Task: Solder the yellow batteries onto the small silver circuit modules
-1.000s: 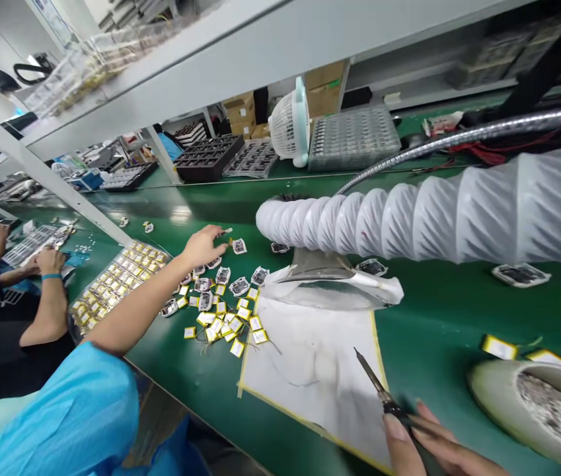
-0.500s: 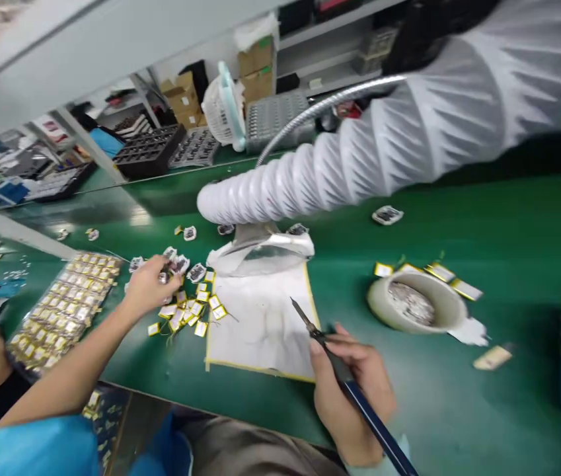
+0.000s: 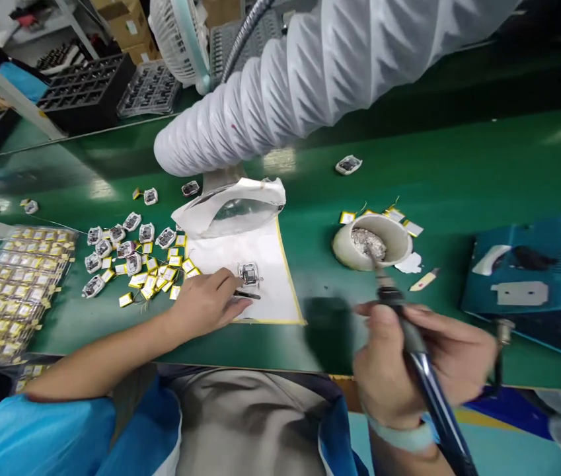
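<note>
My right hand (image 3: 423,357) is wrapped round a soldering iron (image 3: 416,350). The iron's tip is down in the silvery shavings (image 3: 369,243) inside a round off-white pot (image 3: 395,233). On the white sheet (image 3: 275,284), my left hand (image 3: 213,297) has its fingers closed on dark tweezers (image 3: 248,295), only the end of which shows. Just beyond those fingers lies a small white-cased device (image 3: 249,274) with its circuit board facing up. Left of the hand, small yellow-edged batteries (image 3: 150,285) lie loose beside several similar devices (image 3: 126,249).
A ribbed grey fume duct (image 3: 280,92) with a clear hood (image 3: 240,215) hangs over the sheet. Clear trays of batteries (image 3: 7,284) stand at left. A blue soldering station (image 3: 523,284) is at right, near a small blade-like tool (image 3: 423,279). Behind stands a fan (image 3: 178,39).
My left hand has moved right from the pile to the sheet, where a device now lies. My right hand has brought the soldering iron right into the pot. The view has shifted.
</note>
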The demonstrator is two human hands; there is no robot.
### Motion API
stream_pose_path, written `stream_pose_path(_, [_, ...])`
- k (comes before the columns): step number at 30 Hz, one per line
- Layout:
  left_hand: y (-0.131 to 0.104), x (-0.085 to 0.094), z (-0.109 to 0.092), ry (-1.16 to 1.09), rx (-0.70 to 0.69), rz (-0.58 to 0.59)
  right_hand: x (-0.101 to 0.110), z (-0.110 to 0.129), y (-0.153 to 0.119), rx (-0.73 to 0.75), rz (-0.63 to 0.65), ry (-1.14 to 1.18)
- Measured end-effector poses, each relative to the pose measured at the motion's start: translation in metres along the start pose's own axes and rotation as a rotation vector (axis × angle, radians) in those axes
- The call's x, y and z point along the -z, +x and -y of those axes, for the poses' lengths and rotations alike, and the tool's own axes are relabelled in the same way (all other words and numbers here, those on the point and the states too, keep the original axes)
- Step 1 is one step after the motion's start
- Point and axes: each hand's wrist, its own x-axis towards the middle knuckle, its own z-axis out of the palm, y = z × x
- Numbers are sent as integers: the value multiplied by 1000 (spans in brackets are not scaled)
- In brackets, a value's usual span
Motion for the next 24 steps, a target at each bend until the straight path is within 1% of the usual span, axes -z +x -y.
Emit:
stream_pose_path(1, [-6,4,3,-7,-19,-5,3,-11,4,35,-66,-7])
stream_pose_path(2, [-11,7,6,-9,-36,1,5,-21,6,34,-98,-36])
stream_pose_path(4, [-20,12,13,-11,-83,33,5,-37,7,-49,-67,-108])
stream_pose_path(6, [-25,14,18,-20,-155,45,2,-39,3,-94,-42,-153])
stream_pose_path(8, [-25,14,22,-51,-210,11,-2,-26,-2,-60,-27,-145])
stream_pose_path(9, [-23,14,24,-71,-215,-17,-5,-14,-5,-34,11,-124])
stream_pose_path(11, [-16,12,27,-111,-196,-85,-11,11,-8,-107,266,-58])
stream_pose_path(12, [-12,10,29,-123,-173,-120,-16,23,-9,-135,373,-10])
stream_pose_path(13, [-8,7,31,-129,-145,-156,-21,33,-10,-164,453,21])
stream_pose_path(14, [-5,3,33,-132,-116,-190,-27,40,-12,-178,508,53])
stream_pose_path(16, [0,-7,36,-142,-69,-244,-39,46,-14,-186,553,89])
stream_pose_path(19, [0,-18,37,-174,-36,-263,-50,43,-19,-165,577,94])
stream_pose_path(24, [-2,-21,38,-209,-23,-251,-53,38,-23,-149,593,54])
